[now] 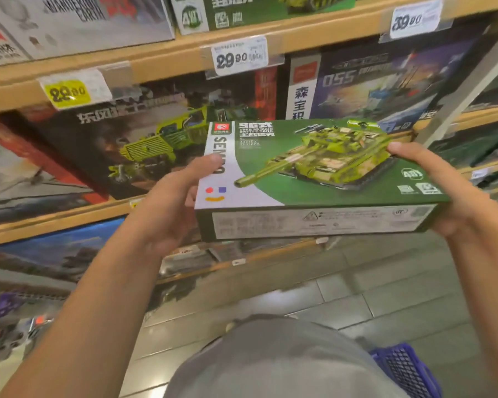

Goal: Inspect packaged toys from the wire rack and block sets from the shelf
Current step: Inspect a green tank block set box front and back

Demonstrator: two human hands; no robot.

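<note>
The flat green cardboard box (314, 179) with a tank picture is held level before the wooden shelf (161, 67). The left hand (167, 208) and right hand (449, 191) grip its short ends, thumbs on top.

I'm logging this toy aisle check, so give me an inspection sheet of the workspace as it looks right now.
Surface: wooden shelf with price tags on its edge; grey tiled floor below.
Job's things: green tank block set box, off the shelf, held roughly flat, picture side up.
Clutter: other boxed sets on the shelves, among them a dark truck box and a blue ship box.
Grippers: left hand and right hand each grip one end of the box, thumbs on top.
Cables: nothing seen.
Surroundings: blue basket at lower right.
</note>
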